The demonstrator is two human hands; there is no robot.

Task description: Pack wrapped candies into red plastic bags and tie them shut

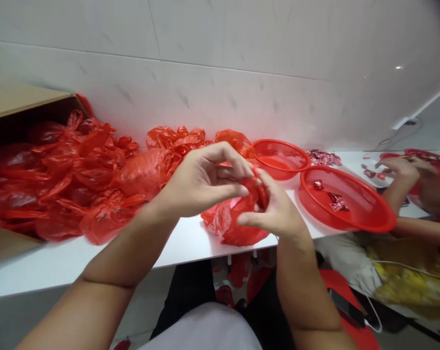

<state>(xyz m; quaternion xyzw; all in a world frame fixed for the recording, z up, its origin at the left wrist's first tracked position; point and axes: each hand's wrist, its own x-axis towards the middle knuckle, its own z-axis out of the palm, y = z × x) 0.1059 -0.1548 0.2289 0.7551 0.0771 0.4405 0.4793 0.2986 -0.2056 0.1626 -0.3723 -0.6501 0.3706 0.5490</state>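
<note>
A small red plastic bag [230, 221] rests on the white table [96, 260] at its front edge. Both my hands work at the top of it. My left hand [201, 182] pinches the bag's upper plastic with bent fingers. My right hand [274, 206] grips the bag's top from the right, thumb and fingers closed on the red plastic. The bag bulges with contents that I cannot make out.
A heap of filled red bags [70, 175] spills from a cardboard box [8, 99] at left. Two red mesh baskets [345, 199] [280, 155] lie at right, one with a few wrapped sweets. Another person's hands [411, 172] work at the far right. A tiled wall stands behind.
</note>
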